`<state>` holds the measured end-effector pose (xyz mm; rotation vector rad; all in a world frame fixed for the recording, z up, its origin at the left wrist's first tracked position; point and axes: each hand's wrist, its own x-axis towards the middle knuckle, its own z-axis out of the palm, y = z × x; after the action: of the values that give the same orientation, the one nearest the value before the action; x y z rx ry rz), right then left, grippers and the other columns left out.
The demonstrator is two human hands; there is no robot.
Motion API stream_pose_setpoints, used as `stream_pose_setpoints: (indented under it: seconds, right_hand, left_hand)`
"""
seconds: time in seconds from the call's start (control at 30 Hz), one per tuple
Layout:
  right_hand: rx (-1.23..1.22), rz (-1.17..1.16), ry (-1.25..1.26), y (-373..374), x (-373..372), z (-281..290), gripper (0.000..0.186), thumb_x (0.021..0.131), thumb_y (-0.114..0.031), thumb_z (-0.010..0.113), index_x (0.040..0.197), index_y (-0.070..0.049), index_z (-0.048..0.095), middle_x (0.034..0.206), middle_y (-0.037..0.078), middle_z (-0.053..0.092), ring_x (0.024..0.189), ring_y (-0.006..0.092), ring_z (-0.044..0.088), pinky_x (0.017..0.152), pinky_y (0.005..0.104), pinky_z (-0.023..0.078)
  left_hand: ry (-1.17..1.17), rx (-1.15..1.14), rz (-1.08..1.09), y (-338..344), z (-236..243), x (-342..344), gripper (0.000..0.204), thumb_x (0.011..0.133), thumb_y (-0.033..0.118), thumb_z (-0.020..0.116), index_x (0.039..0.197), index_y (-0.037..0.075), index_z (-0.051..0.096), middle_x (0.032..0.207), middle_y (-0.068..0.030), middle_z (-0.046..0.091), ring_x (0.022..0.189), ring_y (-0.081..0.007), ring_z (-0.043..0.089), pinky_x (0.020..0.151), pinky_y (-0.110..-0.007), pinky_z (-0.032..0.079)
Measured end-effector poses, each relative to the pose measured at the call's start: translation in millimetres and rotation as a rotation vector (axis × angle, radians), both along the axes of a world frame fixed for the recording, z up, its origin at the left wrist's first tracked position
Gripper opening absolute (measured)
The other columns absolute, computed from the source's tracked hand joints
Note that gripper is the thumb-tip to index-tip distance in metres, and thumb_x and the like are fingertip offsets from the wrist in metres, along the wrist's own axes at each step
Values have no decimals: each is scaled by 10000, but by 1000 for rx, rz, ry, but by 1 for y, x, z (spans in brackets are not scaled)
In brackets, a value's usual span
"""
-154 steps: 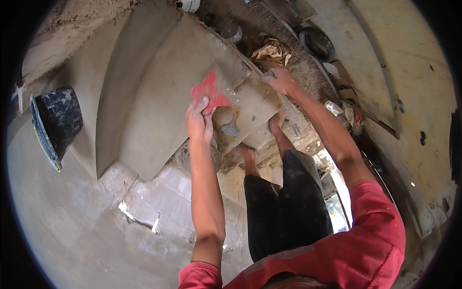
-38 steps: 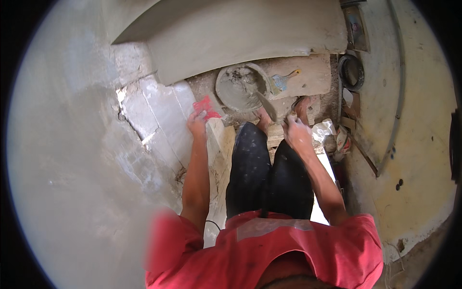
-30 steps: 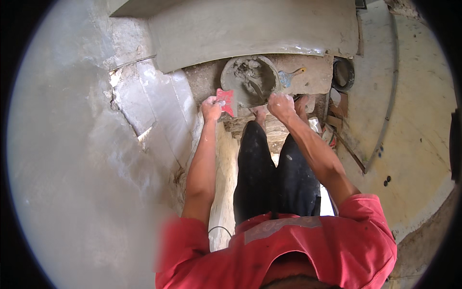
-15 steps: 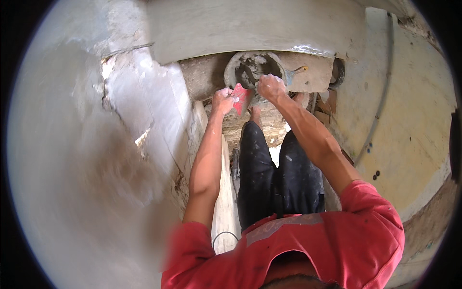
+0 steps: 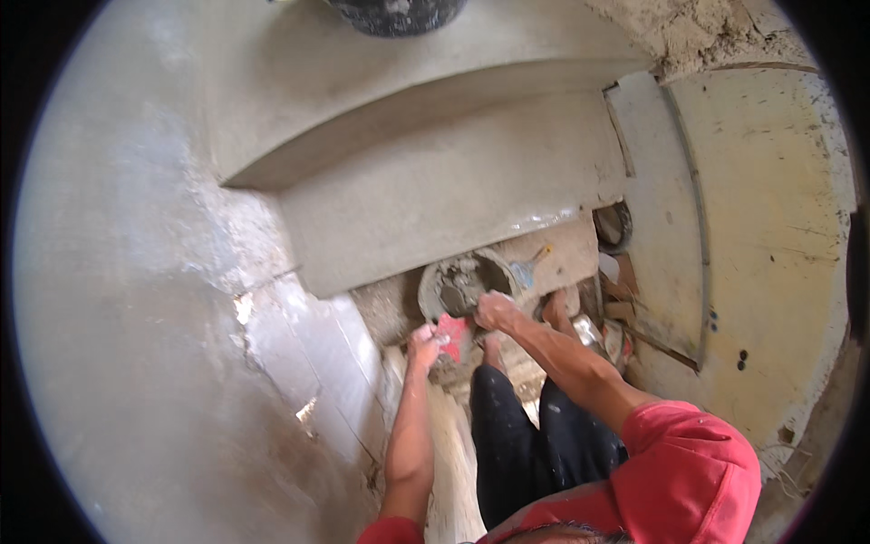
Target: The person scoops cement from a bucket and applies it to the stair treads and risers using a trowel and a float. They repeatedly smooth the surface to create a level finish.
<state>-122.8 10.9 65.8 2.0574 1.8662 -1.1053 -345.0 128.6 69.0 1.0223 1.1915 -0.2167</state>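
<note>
My left hand [image 5: 423,346] is closed round a flat red plastering float [image 5: 450,337], its face smeared with grey. The float is just below the near rim of a round bucket [image 5: 430,299], which holds wet grey mortar [image 5: 464,279]. My right hand [image 5: 495,311] is a fist at the bucket's near right rim. What its fingers grip is hidden by the hand. Both hands have pale smears on them. A brush with a yellow-tipped handle [image 5: 542,255] lies to the right of the bucket.
Beyond the bucket rises a smooth grey plastered step [image 5: 453,195], with a black tub [image 5: 399,14] on the surface above. A black round container [image 5: 613,227] lies to the right, beside a yellowish panel [image 5: 770,208]. My bare feet [image 5: 557,313] stand close to the bucket.
My view has tilted up and turned, so the bucket and hands appear lower and the step and black tub show more. The float stays in my left hand by the bucket.
</note>
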Motion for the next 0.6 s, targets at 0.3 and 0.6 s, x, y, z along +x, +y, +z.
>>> stream_pose_setpoints:
  seconds: [0.3, 0.6]
  right_hand:
    - [-67, -843, 563, -107, 71, 97, 592, 1020, -466, 642, 1412, -24, 671, 1230, 284, 739, 1106, 389, 738, 992, 461, 563]
    - [376, -1266, 512, -218, 164, 162, 455, 993, -346, 701, 1278, 8, 705, 888, 168, 727, 789, 254, 699, 750, 406, 557]
  left_hand:
    - [-132, -57, -1, 10, 67, -3, 167, 895, 7, 779, 1035, 40, 693, 999, -49, 773, 837, -144, 721, 772, -325, 602]
    - [-261, 158, 188, -14, 178, 170, 173, 918, -4, 754, 1059, 9, 655, 1000, -68, 743, 833, -122, 692, 740, -297, 599]
